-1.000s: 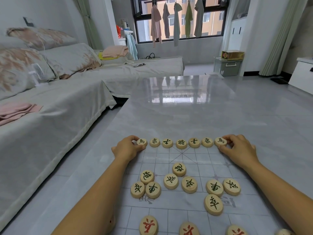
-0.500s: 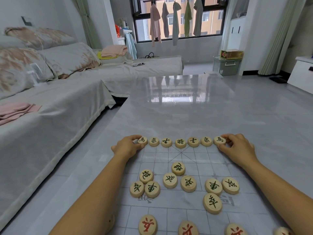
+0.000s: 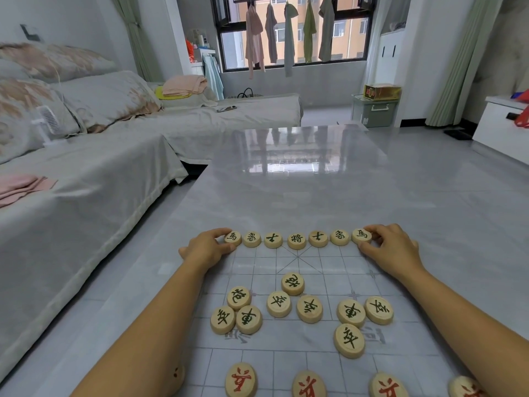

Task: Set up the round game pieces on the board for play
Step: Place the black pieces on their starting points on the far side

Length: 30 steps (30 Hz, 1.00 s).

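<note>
Tabletop [image 3: 315, 196] board [image 3: 323, 260], back row.
Left hand [image 3: 209, 249] is pinching the left horse [image 3: 232, 237], right hand [image 3: 392, 247] the right horse [image 3: 361, 235]; loose pieces [image 3: 279, 304] are lying wristward of both grips.

Small moves here. The left hand [image 3: 207, 249] eases the left end piece [image 3: 232, 237] a shade inward, and the gap to its neighbour [image 3: 252, 239] narrows. On the other side, the right hand [image 3: 393, 250] nudges the right end piece [image 3: 361, 234] in too, so the back row [image 3: 296, 239] draws slightly tighter.
</note>
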Motion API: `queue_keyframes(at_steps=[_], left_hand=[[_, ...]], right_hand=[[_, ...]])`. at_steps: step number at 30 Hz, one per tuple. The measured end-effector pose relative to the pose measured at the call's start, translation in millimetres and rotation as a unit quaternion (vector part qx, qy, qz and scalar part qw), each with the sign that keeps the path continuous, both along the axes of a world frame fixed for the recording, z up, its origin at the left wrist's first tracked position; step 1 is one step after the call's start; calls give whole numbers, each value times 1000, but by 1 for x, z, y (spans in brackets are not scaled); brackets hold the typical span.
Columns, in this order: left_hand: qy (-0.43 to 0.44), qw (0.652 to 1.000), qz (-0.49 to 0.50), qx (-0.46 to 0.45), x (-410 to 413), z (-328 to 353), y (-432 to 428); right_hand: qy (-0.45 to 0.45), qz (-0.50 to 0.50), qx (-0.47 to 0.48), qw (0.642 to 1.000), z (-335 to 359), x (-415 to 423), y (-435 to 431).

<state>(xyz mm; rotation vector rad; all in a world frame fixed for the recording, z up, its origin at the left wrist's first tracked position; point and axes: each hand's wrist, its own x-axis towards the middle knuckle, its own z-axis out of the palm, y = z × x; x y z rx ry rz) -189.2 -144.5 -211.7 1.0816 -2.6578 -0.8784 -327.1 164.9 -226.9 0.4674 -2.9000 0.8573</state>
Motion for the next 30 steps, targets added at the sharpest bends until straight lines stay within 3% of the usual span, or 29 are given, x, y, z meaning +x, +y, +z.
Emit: queue_keyframes(at_steps=[16, 21, 25, 30], left_hand=[[5, 1000, 2, 16, 3, 1, 2], [33, 997, -8, 67, 12, 2, -2], [54, 992, -48, 102, 37, 13, 6], [-1, 988, -113, 108, 85, 21, 24]], right_hand=[[-8, -3, -14, 1000, 1, 0, 1], [-14, -4, -45, 999, 3, 1, 1], [-28, -13, -157, 987, 2, 1, 3], [-79, -17, -351, 933, 10, 7, 13]])
